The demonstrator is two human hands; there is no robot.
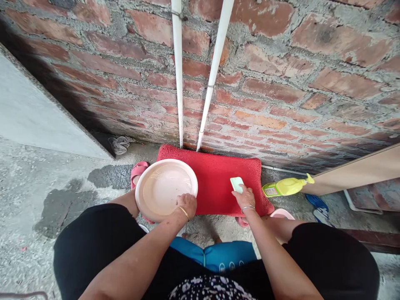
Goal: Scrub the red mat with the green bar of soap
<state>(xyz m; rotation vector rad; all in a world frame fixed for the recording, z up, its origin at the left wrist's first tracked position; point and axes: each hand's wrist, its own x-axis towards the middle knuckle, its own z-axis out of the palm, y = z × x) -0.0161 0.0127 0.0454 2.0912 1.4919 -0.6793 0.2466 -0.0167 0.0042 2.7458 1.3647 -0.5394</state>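
Note:
A round pale pink basin (146, 208) with clear water in it rests on the left part of a red mat (215, 179). My left hand (186, 205), with a gold bangle at its wrist, grips the basin's near right rim, fingers curled over the edge. On the mat's right part, my right hand (245, 198) is closed around a small pale green block (236, 184) with rounded corners. Its underside is hidden, so whether it is a brush or soap I cannot tell. Just right of the mat stands a yellow-green pump bottle (283, 187).
Behind the mat rises a brick wall (265, 91) with two white pipes (178, 75) running down it. A pale slab (37, 104) leans at left, near a grey rag (121, 144). A board (359, 168) and blue slippers (318, 206) are at right. Wet patches darken the concrete.

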